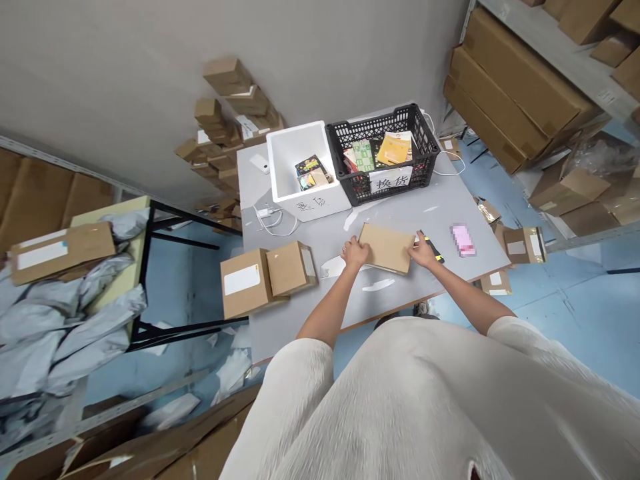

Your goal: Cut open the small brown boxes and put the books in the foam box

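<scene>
A flat brown cardboard box (386, 248) lies on the grey table (320, 319) between my two hands. My left hand (355, 253) grips its left edge, fingers curled against the cardboard. At the box's right edge my right hand (423, 251) is closed on the side. Just beyond that hand lies a black and yellow object (433, 244), partly hidden by it. Two more cardboard boxes, a larger one (246, 293) and a smaller one (290, 270), stand side by side at the table's left edge.
Behind are a white foam bin (323, 205) and a black crate (427, 167) holding colourful booklets. A blurred pink item (463, 240) lies to the right. White cables (275, 223) rest on the table. Left, a rack (145, 267) holds grey parcels (100, 327); stacked cartons (510, 93) stand right.
</scene>
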The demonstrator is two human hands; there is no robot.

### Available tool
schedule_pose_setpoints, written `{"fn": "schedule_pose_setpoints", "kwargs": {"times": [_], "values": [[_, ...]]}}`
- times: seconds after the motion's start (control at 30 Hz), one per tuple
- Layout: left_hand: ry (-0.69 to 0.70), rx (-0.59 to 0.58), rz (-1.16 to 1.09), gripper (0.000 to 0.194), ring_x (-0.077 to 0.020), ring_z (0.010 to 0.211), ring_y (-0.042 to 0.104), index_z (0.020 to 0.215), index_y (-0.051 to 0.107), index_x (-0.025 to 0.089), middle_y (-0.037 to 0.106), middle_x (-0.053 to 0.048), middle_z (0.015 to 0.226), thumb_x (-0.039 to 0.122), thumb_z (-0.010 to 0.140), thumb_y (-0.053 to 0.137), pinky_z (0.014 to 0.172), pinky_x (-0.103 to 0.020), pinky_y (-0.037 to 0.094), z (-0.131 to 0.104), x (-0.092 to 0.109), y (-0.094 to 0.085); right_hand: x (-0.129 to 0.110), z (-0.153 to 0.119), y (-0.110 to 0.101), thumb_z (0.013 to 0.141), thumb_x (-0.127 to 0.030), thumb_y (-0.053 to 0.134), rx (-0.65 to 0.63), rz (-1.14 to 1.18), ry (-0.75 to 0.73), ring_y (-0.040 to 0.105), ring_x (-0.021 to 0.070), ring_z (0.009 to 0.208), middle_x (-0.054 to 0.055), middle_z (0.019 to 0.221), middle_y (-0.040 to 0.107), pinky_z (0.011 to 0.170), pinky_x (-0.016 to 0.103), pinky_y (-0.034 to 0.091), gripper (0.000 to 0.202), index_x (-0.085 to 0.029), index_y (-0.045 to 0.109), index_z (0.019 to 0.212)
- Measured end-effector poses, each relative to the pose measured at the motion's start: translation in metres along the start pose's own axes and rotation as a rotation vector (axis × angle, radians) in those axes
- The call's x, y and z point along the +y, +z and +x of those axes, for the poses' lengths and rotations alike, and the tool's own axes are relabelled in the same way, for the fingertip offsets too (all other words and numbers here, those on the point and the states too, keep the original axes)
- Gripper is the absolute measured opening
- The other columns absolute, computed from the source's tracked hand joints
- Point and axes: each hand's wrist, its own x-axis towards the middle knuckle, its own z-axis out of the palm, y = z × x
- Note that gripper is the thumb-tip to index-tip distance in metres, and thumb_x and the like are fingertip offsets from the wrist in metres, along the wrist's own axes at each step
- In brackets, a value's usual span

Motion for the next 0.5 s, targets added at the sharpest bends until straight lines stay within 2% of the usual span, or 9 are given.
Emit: {"fn": "schedule_pose_setpoints", "kwargs": {"times": [0.17, 0.33, 0.5], "values": [[-0.047, -0.058, -0.06, 0.058, -0.0373, 0.14, 0.064, 0.155, 0.053, 0.023, 0.063, -0.02, 0.153, 0.046, 0.102, 0.055, 0.114, -0.046, 0.05, -0.021, -0.023, 0.008, -0.007, 0.012, 0.008, 0.081, -0.035, 0.077, -0.025, 0.077, -0.076, 0.06, 0.0327, 0.146, 0.014, 0.155, 0.066, 0.124, 0.046, 0.048, 0.107, -0.021, 0.03, 0.176], [-0.096, -0.117, -0.122, 0.053, -0.0344, 0.137, 0.068, 0.148, 0.059, 0.019, 0.071, -0.02, 0.146, 0.046, 0.103, 0.057, 0.108, -0.041, 0.053, -0.032, -0.041, 0.011, -0.012, 0.027, 0.013, 0.082, -0.035, 0.076, -0.063, 0.069, -0.112, 0.053, 0.0322, 0.152, 0.013, 0.162, 0.06, 0.13, 0.049, 0.043, 0.101, -0.023, 0.036, 0.174], [-0.122, -0.023, -0.358, 0.064, -0.029, 0.149, 0.059, 0.162, 0.048, 0.019, 0.059, -0.019, 0.164, 0.044, 0.104, 0.057, 0.117, -0.037, 0.048, -0.021, -0.044, 0.008, -0.029, 0.043, 0.012, 0.087, -0.039, 0.07, -0.054, 0.127, -0.007, 0.056, 0.031, 0.15, 0.015, 0.173, 0.049, 0.13, 0.047, 0.041, 0.093, -0.021, 0.037, 0.173]]}}
